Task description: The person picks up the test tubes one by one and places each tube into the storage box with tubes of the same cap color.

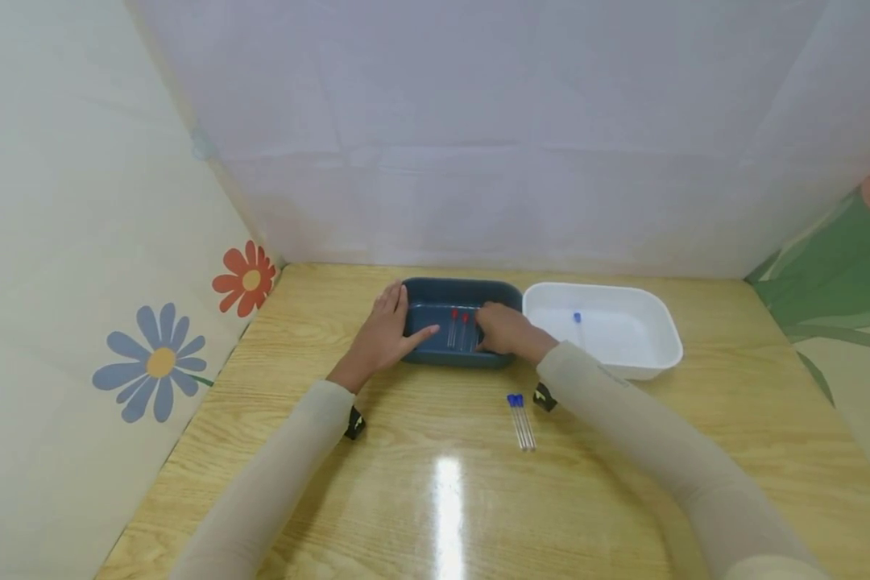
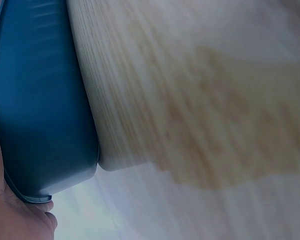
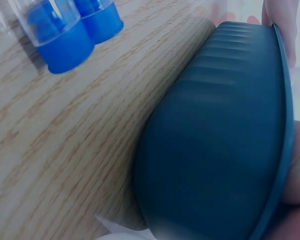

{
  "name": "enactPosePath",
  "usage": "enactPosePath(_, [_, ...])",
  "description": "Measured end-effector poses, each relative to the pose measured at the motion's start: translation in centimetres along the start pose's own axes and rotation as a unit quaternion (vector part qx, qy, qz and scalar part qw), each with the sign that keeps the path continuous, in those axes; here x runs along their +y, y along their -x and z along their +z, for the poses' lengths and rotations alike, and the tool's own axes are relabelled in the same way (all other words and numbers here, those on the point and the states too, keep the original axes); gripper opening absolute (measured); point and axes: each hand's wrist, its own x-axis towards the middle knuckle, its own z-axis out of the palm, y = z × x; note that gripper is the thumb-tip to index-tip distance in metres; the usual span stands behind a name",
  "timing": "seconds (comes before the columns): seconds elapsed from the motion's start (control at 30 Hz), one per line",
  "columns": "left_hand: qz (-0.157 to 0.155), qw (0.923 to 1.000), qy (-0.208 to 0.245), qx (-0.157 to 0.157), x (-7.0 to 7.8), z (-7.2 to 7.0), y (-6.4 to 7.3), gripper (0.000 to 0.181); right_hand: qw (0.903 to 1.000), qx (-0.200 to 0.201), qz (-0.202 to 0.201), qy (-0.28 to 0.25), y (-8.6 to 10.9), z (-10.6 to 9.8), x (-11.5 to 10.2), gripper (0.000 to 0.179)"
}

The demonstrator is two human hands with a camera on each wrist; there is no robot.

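Observation:
My left hand (image 1: 384, 334) rests on the left end of the dark blue tray (image 1: 424, 356), fingers straight along its rim and thumb reaching inside. Inside the tray, two clear tubes with red caps (image 1: 454, 312) lie side by side. The right hand (image 1: 503, 329) reaches over the right end with curled fingers, at a clear tube (image 1: 473, 338) whose cap is hidden by the hand. The right wrist view shows the tray's outer wall (image 3: 210, 125) with fingers inside the rim.
To the right stands a white tray (image 1: 660, 322) holding a blue-capped tube (image 1: 577, 318). Two blue-capped tubes (image 1: 520, 423) lie on the wooden table (image 1: 391, 483) in front of the blue tray, near the right wrist. A pale cloth wall (image 1: 478, 201) rises behind.

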Motion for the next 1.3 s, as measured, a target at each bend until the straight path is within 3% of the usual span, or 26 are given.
enactPosePath(0.27, [0.002, 1.0000, 0.009, -0.002, 0.0, -0.2, 0.0, 0.112, 0.9999, 0.001, 0.001, -0.016, 0.1, -0.3, 0.0, 0.042])
enactPosePath(0.53, [0.003, 1.0000, -0.002, 0.001, -0.4, -0.1, -0.1, 0.113, 0.9996, 0.019, -0.008, -0.021, 0.3, -0.9, -0.1, 0.066])
enactPosePath(0.7, [0.001, 1.0000, -0.001, -0.001, -0.5, -0.2, 0.0, 0.111, 0.9997, 0.014, 0.007, -0.021, 0.5, -1.3, -0.1, 0.078])
enactPosePath(1.0, [-0.001, 1.0000, 0.001, 0.002, -0.7, -0.1, 0.0, 0.113, 0.9983, 0.033, 0.029, -0.037, 1.7, -1.8, 0.2, 0.078])
enactPosePath(1.3, [-0.001, 1.0000, 0.004, 0.000, -0.6, -0.1, 0.0, 0.113, 0.9976, 0.056, 0.022, -0.034, 2.9, -2.6, -0.1, 0.078])
